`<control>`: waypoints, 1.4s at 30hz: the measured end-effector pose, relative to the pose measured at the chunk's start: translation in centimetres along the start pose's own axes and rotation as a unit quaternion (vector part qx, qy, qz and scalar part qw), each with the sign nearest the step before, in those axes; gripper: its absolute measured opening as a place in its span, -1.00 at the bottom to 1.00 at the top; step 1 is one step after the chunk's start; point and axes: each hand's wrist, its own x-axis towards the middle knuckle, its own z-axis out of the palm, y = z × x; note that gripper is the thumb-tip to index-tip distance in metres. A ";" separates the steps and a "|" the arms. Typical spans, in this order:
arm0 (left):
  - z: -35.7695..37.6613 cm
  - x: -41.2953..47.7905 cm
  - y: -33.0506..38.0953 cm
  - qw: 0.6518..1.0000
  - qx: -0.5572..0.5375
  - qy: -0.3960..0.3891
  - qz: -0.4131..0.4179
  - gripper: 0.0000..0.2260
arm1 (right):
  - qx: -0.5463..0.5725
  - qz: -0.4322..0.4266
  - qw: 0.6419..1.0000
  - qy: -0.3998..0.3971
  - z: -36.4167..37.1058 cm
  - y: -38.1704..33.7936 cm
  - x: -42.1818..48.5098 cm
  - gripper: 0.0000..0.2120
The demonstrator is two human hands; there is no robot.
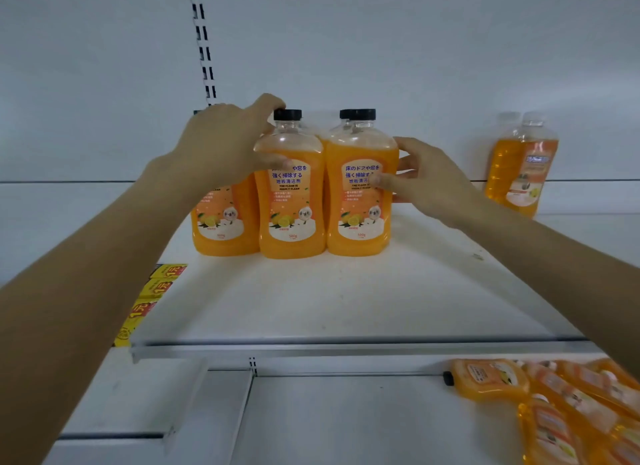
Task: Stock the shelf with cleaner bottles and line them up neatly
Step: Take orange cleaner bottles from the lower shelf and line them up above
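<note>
White shelf (346, 298); left hand (221, 142) grips middle bottle (292, 215), right hand (426, 177) grips end bottle (358, 215); labels "HIGHLY CLEAN", 500g.

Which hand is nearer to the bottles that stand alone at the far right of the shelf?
Right. The right hand is just left of the lone bottles, apart from them; the left hand is farther left, beyond the grouped bottles.

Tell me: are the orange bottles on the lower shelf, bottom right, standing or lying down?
Lying down. The orange bottles rest on their sides on the lower shelf, one black cap pointing left.
</note>
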 end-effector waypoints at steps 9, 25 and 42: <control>0.5 -1.2 -0.4 0.998 0.016 -0.041 0.044 -0.07 | -0.144 -0.079 0.986 -0.019 0.6 0.4 -1.0 -0.01; -0.6 -7.4 4.3 0.994 0.075 0.074 0.041 -0.40 | -0.355 -0.184 0.916 -0.031 -1.2 0.7 -4.6 -0.20; 8.6 -31.2 16.8 0.966 -0.237 0.095 -0.046 -0.73 | -0.243 0.016 0.967 0.080 -0.4 9.3 -35.6 -0.54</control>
